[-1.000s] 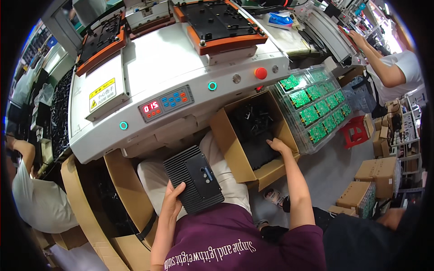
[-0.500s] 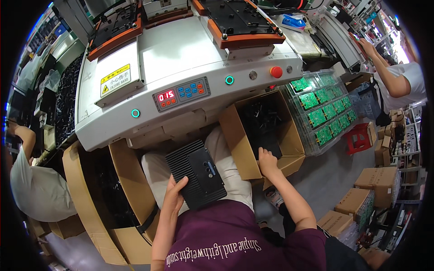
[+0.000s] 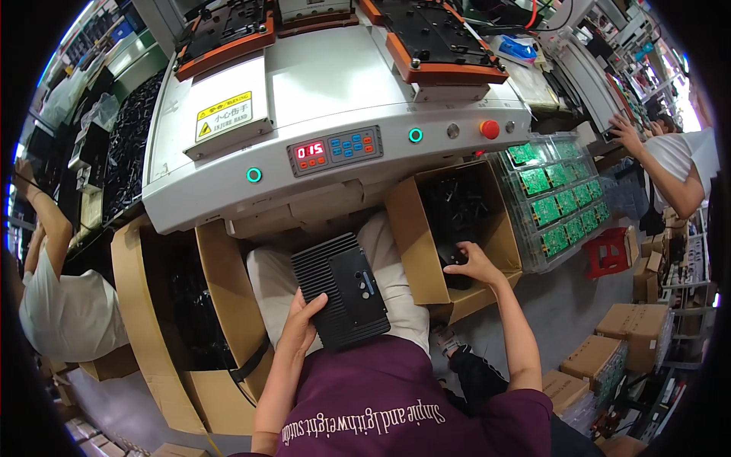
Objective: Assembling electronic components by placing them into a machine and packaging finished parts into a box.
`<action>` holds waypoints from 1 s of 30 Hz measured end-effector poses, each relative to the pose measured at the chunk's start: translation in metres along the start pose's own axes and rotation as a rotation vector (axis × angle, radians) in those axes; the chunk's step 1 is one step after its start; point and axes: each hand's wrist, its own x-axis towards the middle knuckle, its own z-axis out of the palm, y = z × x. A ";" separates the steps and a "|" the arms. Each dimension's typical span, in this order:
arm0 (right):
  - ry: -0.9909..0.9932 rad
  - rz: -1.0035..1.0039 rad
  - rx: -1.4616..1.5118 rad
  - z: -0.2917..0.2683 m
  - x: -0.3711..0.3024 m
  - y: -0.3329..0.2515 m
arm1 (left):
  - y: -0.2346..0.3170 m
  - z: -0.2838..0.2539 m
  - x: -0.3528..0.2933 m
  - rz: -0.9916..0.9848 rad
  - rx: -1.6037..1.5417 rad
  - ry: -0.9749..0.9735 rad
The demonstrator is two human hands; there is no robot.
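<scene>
My left hand (image 3: 303, 316) grips a black finned metal housing (image 3: 340, 293) by its lower left edge, thumb on top. The housing rests tilted over my lap, with ribs along its left side and a flatter panel with small connectors on the right. At the near end of an open cardboard box (image 3: 415, 255), my right hand (image 3: 478, 266) has thumb and fingers curled round a small black part (image 3: 456, 259). Its exact kind is hard to make out against the dark contents. Several loose black parts (image 3: 461, 198) lie deeper in that box.
A white machine (image 3: 320, 91) with a control panel, red button (image 3: 489, 129) and orange-edged fixtures (image 3: 449, 72) stands ahead. Green circuit boards (image 3: 560, 206) in clear trays sit right of the box. Another carton (image 3: 217, 305) stands left. Co-workers' arms (image 3: 674, 183) show at both sides.
My right hand has risen from deep in the box toward its near rim, now with a small black part. My left hand still holds the housing. The whole view has shifted slightly.
</scene>
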 end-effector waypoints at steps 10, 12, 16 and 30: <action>0.298 -0.206 -0.449 -0.028 -0.076 -0.115 | 0.027 0.010 0.009 0.010 0.158 -0.080; 0.359 -0.408 -0.666 -0.036 -0.096 -0.153 | 0.032 0.008 0.014 -0.009 0.284 -0.149; 0.376 -0.401 -0.812 -0.033 -0.096 -0.168 | 0.042 0.015 0.021 -0.030 0.321 -0.230; 0.095 -0.680 -0.494 -0.022 -0.101 -0.211 | 0.038 0.018 0.037 -0.124 0.352 -0.251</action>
